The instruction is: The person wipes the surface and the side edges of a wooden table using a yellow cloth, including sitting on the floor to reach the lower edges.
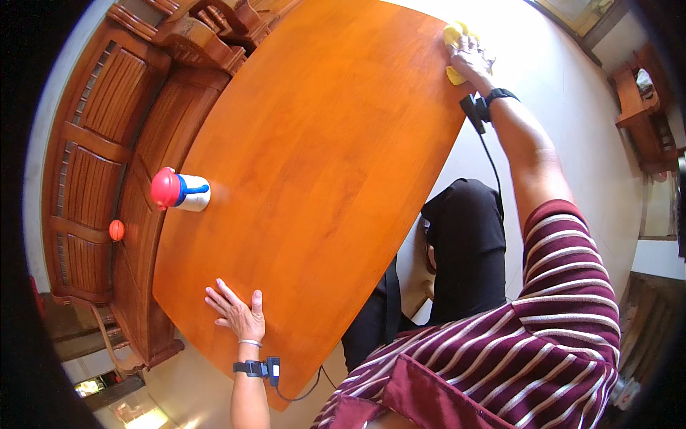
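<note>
My right hand lies on a yellow cloth at the far right corner of the wooden table; the cloth shows on both sides of my fingers. Nearer me, my left hand rests on the tabletop with fingers spread and nothing in it. Beyond it, close to the table's left edge, stands a white bottle with a red lid and a blue handle. Each wrist wears a black strap with a small cabled device.
A carved wooden bench runs along the table's left side, with a small orange ball on its seat. More wooden furniture stands at the right beyond the pale floor. My black-trousered knee is beside the table's near edge.
</note>
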Demonstrator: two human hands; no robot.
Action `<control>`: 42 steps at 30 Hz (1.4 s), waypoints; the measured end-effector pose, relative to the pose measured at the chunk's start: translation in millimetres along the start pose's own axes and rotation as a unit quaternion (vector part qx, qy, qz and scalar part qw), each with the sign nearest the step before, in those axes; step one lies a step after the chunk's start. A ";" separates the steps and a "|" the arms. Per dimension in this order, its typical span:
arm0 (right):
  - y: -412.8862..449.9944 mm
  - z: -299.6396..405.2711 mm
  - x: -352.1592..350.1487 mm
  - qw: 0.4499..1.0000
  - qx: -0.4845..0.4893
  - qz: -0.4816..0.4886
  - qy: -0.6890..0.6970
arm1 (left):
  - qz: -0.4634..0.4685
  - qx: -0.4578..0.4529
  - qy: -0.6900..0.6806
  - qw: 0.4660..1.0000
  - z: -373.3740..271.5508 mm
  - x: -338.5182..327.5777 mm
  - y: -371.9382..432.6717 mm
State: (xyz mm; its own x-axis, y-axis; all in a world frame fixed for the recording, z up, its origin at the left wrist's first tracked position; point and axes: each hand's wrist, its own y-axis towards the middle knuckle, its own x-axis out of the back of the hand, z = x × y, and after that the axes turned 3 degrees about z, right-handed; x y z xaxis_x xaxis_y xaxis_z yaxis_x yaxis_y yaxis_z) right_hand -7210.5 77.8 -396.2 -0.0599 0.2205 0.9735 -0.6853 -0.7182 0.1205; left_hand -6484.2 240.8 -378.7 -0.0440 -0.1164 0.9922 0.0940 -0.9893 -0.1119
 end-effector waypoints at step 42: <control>-281.2 227.0 14.9 0.745 0.638 0.181 0.067 | -0.051 -0.023 0.028 0.998 -9.7 1.1 8.9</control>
State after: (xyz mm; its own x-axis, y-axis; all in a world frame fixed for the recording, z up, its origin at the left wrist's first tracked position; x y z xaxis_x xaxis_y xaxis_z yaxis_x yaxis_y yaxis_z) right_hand -6853.9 133.2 -371.5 -0.2035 -0.1378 0.9693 0.6371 -0.7704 0.0243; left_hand -6493.0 231.0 -379.1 -0.1057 -0.0179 0.9942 0.0403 -0.9991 -0.0137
